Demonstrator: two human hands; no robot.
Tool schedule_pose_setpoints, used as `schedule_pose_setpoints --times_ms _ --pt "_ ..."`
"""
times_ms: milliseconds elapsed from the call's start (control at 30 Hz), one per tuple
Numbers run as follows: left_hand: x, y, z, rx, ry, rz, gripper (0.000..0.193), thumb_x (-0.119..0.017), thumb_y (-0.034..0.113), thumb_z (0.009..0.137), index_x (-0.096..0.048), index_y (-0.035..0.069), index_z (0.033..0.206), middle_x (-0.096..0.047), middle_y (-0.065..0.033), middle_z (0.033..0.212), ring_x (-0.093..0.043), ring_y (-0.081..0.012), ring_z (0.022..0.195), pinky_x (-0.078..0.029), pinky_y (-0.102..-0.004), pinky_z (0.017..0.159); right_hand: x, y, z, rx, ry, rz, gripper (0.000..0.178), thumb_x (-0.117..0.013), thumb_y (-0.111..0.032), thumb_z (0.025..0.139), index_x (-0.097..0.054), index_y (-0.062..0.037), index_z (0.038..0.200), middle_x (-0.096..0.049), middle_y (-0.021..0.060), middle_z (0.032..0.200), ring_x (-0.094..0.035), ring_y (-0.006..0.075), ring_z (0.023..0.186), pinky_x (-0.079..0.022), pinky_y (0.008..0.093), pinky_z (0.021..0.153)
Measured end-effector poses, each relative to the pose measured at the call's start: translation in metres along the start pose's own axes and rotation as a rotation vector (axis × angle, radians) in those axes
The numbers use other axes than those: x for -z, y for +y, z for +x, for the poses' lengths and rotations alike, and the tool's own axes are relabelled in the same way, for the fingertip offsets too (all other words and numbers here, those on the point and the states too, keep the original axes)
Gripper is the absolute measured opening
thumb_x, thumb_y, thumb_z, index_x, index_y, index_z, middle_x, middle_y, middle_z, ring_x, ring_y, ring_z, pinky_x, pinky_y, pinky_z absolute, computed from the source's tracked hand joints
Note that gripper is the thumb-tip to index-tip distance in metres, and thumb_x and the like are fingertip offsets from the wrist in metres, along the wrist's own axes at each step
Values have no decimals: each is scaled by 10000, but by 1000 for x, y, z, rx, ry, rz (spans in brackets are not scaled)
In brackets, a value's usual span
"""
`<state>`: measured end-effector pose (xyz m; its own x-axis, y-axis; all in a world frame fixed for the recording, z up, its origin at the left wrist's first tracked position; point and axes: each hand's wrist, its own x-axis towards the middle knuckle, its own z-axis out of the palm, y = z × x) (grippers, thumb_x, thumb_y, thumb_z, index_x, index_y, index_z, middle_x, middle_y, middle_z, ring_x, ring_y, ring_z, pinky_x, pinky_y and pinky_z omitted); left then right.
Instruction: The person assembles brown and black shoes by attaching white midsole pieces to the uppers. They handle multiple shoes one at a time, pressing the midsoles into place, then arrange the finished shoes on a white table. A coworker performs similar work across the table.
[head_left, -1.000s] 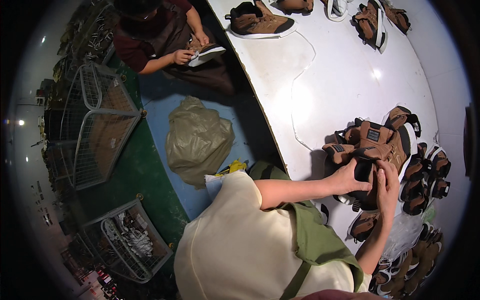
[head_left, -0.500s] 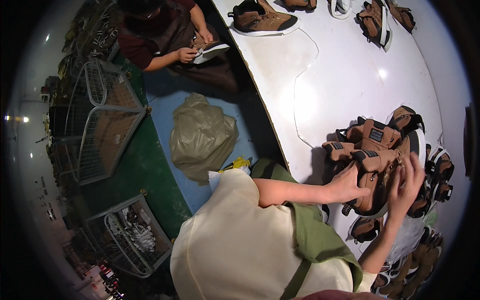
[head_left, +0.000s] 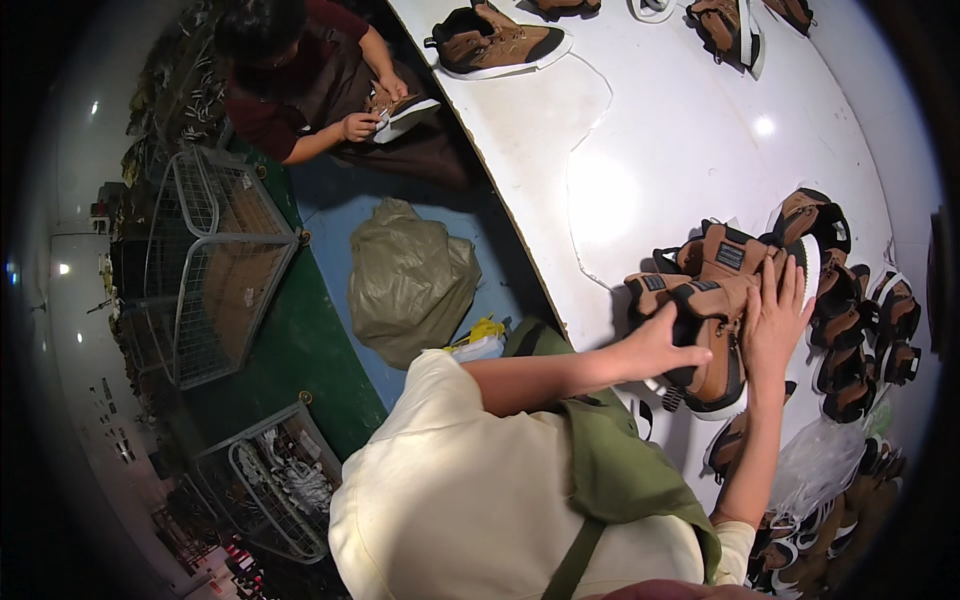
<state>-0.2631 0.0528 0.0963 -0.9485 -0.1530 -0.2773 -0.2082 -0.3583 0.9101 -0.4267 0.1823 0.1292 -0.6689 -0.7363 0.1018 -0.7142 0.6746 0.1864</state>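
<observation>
A bunch of brown-and-black lace-up shoes (head_left: 722,322) with white soles sits close together on the white table in front of me. My left hand (head_left: 655,345) grips the bunch from its left side, thumb stretched over the nearest shoe; its other fingers are partly hidden behind the shoes. On the opposite side, my right hand (head_left: 772,318) lies flat against the uppers, fingers stretched out and pointing away from me. Dark patches with small print mark the shoe tongues. Another brown shoe (head_left: 803,218) lies just beyond the bunch.
More shoes (head_left: 845,380) crowd the right, beside a clear plastic bag (head_left: 815,465). Single shoes (head_left: 500,42) stand along the table's (head_left: 690,130) far end, with a thin white cord on top. Left are a co-worker (head_left: 310,80) handling a shoe, a draped sack (head_left: 410,285) and wire carts (head_left: 225,260).
My right hand has come in from the right, its spread fingers now laid flat on the shoes. My left hand keeps its grip. The whole view has shifted slightly.
</observation>
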Motion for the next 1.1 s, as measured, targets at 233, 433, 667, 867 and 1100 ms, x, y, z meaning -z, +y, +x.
schedule_pose_setpoints --times_ms 233,433,667,867,1100 --pt "-5 52 -22 -646 380 681 590 -704 165 762 -472 -28 1269 -390 -237 1353 -428 -371 1247 -374 -445 1045 -26 -16 9 -20 -17 23 476 -460 -310 969 -443 -137 1412 -300 115 1524 -236 304 1414 -124 589 1113" --pt "-33 15 9 -576 -77 1183 682 -726 377 737 -518 -60 1217 -391 -252 1382 -343 -387 1310 -237 -498 1120 -58 -5 5 -45 43 62 493 -386 -311 989 -373 -174 1462 -285 79 1540 -227 282 1421 -120 553 1120" --pt "-30 -10 19 -496 -89 1163 744 -727 441 727 -522 -76 1221 -449 -265 1333 -369 -379 1297 -271 -458 1105 -76 -8 1 -80 75 122 526 -368 -308 983 -329 -144 1481 -268 80 1549 -219 284 1425 -105 544 1124" --pt "-24 -16 26 -441 -68 1162 735 -699 489 751 -534 -44 1230 -465 -265 1327 -406 -372 1286 -293 -429 1103 -83 -14 6 -78 43 126 541 -434 -269 959 -337 -125 1472 -264 76 1551 -214 278 1431 -107 564 1126" --pt "-27 -5 27 -468 -103 1181 597 -733 461 716 -579 16 1082 -517 -210 1190 -486 -368 1141 -375 -458 973 -65 -1 -6 -108 281 659 437 -396 -214 957 -487 -61 1356 -478 128 1405 -384 310 1340 -148 514 1130"
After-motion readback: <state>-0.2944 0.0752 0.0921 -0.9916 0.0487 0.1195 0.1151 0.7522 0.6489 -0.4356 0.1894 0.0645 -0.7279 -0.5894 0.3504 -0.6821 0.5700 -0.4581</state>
